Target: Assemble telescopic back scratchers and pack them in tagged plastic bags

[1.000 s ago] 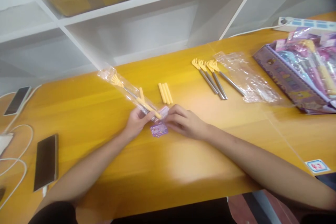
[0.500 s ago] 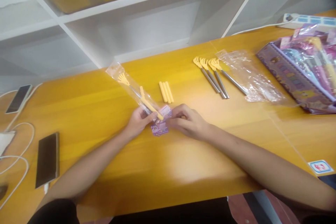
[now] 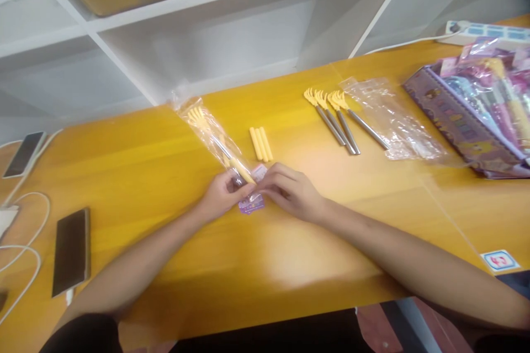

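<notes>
My left hand [image 3: 223, 193] is closed around the lower part of a clear plastic bag [image 3: 215, 124]. Inside the bag lies a back scratcher with a yellow claw head [image 3: 199, 117] and a metal rod. A yellow handle tube [image 3: 241, 171] rests along the rod, its lower end by my left thumb. My right hand [image 3: 292, 193] pinches at the bag's near end, where its fingertips meet the tube's end and partly hide it. Below my fingers shows a purple printed card [image 3: 251, 206]. Several yellow tubes [image 3: 260, 144] lie side by side just beyond my hands.
Several back scratchers [image 3: 337, 124] lie to the right, beside empty clear bags [image 3: 397, 118]. A purple display box [image 3: 461, 127] of packed goods stands farther right, near a power strip [image 3: 488, 33]. Phones [image 3: 71, 252] and white cables are at left. White shelving [image 3: 232, 5] borders the back.
The yellow tube has shifted up and left, now lined up with the rod in the bag. My right hand has come left, its fingertips against the bag's end.
</notes>
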A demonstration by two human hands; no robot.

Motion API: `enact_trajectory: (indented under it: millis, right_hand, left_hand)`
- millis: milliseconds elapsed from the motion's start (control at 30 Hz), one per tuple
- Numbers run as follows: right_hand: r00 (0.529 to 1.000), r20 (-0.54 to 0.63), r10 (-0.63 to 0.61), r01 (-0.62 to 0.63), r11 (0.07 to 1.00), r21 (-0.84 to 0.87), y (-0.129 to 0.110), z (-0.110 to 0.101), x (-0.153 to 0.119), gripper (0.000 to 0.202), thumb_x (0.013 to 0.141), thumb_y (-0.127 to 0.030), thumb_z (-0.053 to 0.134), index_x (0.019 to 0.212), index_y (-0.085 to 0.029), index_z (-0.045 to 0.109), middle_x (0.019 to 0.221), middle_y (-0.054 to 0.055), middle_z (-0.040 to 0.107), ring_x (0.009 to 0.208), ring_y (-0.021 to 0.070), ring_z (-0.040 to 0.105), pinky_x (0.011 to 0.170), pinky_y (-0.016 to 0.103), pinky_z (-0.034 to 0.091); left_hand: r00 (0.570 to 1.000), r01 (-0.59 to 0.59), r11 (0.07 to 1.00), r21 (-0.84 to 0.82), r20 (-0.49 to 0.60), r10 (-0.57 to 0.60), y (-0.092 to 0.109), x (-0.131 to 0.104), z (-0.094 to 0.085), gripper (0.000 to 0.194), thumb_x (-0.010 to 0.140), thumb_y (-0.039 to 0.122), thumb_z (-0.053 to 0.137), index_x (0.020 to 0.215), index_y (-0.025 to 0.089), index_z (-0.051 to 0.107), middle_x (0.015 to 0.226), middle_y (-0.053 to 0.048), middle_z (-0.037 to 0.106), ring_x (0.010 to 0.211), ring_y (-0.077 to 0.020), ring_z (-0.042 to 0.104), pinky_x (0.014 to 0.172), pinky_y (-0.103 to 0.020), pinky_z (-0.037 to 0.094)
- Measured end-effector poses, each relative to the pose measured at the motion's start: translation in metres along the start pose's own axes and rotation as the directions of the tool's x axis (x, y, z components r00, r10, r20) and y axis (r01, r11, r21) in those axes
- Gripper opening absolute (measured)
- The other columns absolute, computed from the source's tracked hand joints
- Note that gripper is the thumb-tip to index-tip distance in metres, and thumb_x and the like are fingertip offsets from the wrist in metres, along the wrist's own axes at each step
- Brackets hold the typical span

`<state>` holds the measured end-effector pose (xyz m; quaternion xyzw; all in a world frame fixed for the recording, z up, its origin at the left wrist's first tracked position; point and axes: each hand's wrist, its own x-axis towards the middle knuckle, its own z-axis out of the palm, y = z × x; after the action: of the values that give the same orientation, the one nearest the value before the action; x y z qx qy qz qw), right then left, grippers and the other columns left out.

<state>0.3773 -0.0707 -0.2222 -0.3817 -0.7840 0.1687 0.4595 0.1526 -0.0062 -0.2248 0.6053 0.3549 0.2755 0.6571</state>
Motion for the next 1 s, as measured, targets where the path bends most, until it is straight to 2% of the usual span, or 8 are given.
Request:
enact_trajectory:
  millis: [67,133,267,600,767,867,933,1000]
  right_hand:
    - [0.998,-0.021,0.062,-0.06,0.997,0.058,-0.0011,0.0009,0.0003,0.004,0.105,-0.024,0.065,0.109,-0.022,0.067,0.093,0.005,0.066,0.077,0.0153,0.065,0.068,0.029,0.056]
    - [0.991,-0.038,0.126,-0.122,0.988,0.094,-0.0024,0.0021,0.0004,0.007,0.104,-0.026,0.068,0.109,-0.023,0.065,0.088,0.002,0.063,0.068,0.013,0.059,0.062,0.027,0.052]
    - [0.979,-0.045,0.198,-0.19,0.972,0.138,-0.0053,0.0043,0.0007,0.011,0.103,-0.027,0.068,0.112,-0.023,0.064,0.087,0.001,0.062,0.065,0.0121,0.057,0.059,0.026,0.049]
    - [0.974,-0.068,0.217,-0.205,0.967,0.153,-0.0055,0.0062,0.0009,0.011,0.102,-0.024,0.068,0.113,-0.023,0.064,0.09,0.002,0.062,0.069,0.0129,0.058,0.06,0.026,0.05]
    - [0.92,0.023,0.392,-0.377,0.866,0.328,-0.0032,0.0082,-0.0008,0.027,0.1,-0.034,0.072,0.12,-0.023,0.057,0.089,-0.001,0.059,0.06,0.0097,0.053,0.052,0.023,0.044]
    - [0.906,0.123,0.404,-0.421,0.838,0.348,-0.0048,0.0045,0.0024,0.02,0.102,-0.039,0.068,0.103,-0.021,0.06,0.077,-0.004,0.057,0.058,0.0094,0.048,0.052,0.022,0.04]
    - [0.903,0.169,0.394,-0.429,0.844,0.322,-0.006,0.0015,0.0048,0.025,0.104,-0.041,0.064,0.09,-0.02,0.06,0.07,-0.004,0.054,0.058,0.0098,0.045,0.054,0.023,0.039]
    - [0.899,0.193,0.394,-0.437,0.844,0.311,-0.0067,-0.0005,0.0063,0.031,0.105,-0.043,0.061,0.085,-0.02,0.06,0.067,-0.004,0.053,0.058,0.0101,0.044,0.055,0.023,0.038]
  left_hand:
    - [1.0,0.002,1.0,-0.014,0.022,-0.002,-0.0002,-0.001,-0.0009,0.037,0.087,0.041,0.085,0.11,0.016,0.072,0.104,-0.008,0.077,0.097,-0.0208,0.073,0.089,-0.032,0.059]
    - [0.997,0.037,0.998,-0.057,0.066,-0.033,-0.0002,-0.0023,-0.0011,0.046,0.081,0.037,0.091,0.116,0.017,0.071,0.105,-0.008,0.078,0.096,-0.0216,0.075,0.088,-0.034,0.061]
    - [0.99,0.099,0.993,-0.07,0.108,-0.091,-0.0006,-0.0049,0.0004,0.069,0.071,0.028,0.098,0.131,0.018,0.067,0.111,-0.011,0.079,0.097,-0.0246,0.078,0.088,-0.036,0.064]
    - [0.994,0.037,0.993,-0.112,0.103,-0.025,-0.0052,-0.001,0.0022,0.046,0.082,0.027,0.09,0.122,0.018,0.068,0.114,-0.01,0.077,0.102,-0.021,0.076,0.094,-0.035,0.062]
    - [0.991,0.063,0.98,-0.19,0.131,-0.038,-0.0072,0.0016,-0.0001,0.051,0.079,0.029,0.092,0.123,0.019,0.068,0.116,-0.01,0.078,0.105,-0.0235,0.076,0.097,-0.038,0.062]
    - [0.992,0.044,0.98,-0.194,0.127,-0.019,-0.0044,0.0031,0.0,0.053,0.076,0.032,0.094,0.122,0.02,0.07,0.113,-0.01,0.078,0.105,-0.0249,0.076,0.096,-0.039,0.062]
    - [0.993,0.023,0.981,-0.191,0.121,0.001,-0.0017,0.0037,0.0007,0.052,0.076,0.034,0.093,0.122,0.021,0.071,0.111,-0.01,0.078,0.104,-0.0252,0.076,0.097,-0.039,0.062]
    - [0.99,0.005,0.982,-0.189,0.139,0.022,0.0005,0.0039,0.0012,0.051,0.079,0.033,0.092,0.124,0.022,0.071,0.113,-0.01,0.078,0.105,-0.0245,0.075,0.099,-0.039,0.061]
